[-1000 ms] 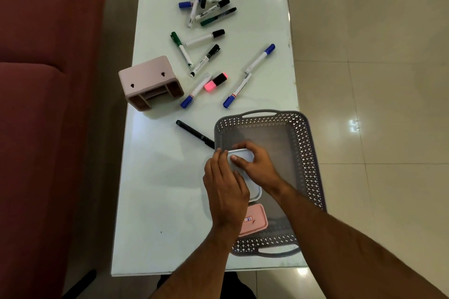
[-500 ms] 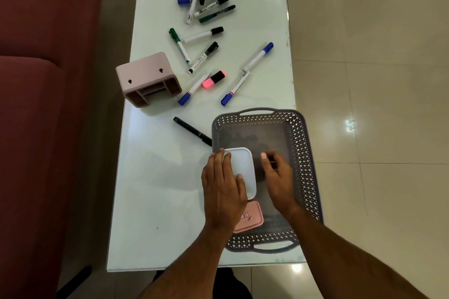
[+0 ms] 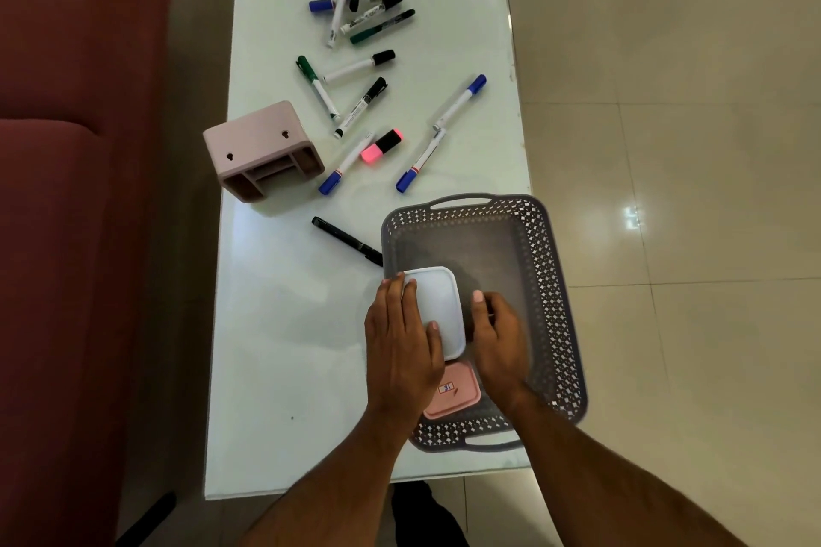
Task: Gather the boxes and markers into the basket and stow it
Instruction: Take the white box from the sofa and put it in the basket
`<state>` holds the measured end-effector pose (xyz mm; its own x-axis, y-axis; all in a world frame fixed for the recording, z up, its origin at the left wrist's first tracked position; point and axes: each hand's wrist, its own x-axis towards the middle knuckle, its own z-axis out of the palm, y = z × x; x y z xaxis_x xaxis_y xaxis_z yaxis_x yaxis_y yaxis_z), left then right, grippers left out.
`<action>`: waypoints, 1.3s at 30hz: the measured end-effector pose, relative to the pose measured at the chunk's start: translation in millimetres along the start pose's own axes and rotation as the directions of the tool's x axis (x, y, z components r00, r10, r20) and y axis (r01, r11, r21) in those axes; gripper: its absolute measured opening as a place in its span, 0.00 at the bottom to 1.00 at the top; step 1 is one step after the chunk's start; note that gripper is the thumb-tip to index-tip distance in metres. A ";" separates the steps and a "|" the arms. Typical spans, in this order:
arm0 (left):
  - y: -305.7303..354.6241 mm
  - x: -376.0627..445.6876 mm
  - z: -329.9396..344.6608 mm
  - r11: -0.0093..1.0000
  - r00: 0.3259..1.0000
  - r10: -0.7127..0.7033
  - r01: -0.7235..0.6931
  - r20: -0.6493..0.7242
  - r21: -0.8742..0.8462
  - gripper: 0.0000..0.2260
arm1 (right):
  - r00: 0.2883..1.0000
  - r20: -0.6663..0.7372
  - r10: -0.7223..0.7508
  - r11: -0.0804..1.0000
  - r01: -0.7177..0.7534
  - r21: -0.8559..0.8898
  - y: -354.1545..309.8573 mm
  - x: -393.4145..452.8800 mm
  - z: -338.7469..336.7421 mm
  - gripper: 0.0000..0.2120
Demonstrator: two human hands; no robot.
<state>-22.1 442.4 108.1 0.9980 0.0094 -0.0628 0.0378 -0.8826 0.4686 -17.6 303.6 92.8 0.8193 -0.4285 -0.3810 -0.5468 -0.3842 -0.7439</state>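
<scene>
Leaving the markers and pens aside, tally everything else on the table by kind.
Boxes: 2, the white box and the pink box
Basket: 1
Desk organiser: 1
Total: 4

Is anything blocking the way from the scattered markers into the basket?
Nothing visible does. The scattered markers lie on bare table, and the basket beyond the white box and pink box is open and unfilled.

Grey lattice basket (image 3: 551, 280), white box (image 3: 437, 302)
</scene>
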 end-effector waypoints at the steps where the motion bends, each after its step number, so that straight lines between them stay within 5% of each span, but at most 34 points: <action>1: -0.6 -0.5 0.0 1.000 1.000 0.004 -0.004 0.002 0.003 0.28 | 1.000 -0.005 0.006 0.999 -0.007 -0.040 5.0 -4.6 -2.1 0.24; 18: -5.1 -4.1 0.3 0.999 1.000 0.019 -0.019 0.006 -0.040 0.28 | 1.000 0.005 0.016 0.984 -0.015 -0.179 19.9 -40.1 -5.6 0.28; 24: -9.4 -4.3 3.3 0.998 0.998 0.065 -0.065 -0.009 -0.011 0.30 | 0.995 0.086 -0.049 0.999 0.048 0.014 -11.1 -19.9 -1.8 0.19; 30: -13.4 -3.7 -0.3 0.997 0.997 0.072 -0.073 0.021 0.020 0.29 | 0.988 0.132 -0.083 0.994 0.092 -0.062 -14.7 -15.5 4.7 0.11; 35: -24.7 17.8 -20.9 0.991 0.991 0.136 -0.136 -0.017 -0.012 0.29 | 0.988 -0.036 -0.148 0.976 0.140 -0.165 -30.7 -5.9 -1.5 0.18; 39: -41.2 67.3 -58.1 0.986 0.982 0.162 -0.165 -0.101 -0.026 0.29 | 0.910 -0.124 -0.395 0.906 0.364 -0.217 -92.5 17.6 13.8 0.15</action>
<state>46.4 506.7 135.8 0.9910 -0.0859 0.1032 -0.1260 -0.8597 0.4950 49.8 342.9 147.3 0.9405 -0.3395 0.0151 -0.2349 -0.6816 -0.6930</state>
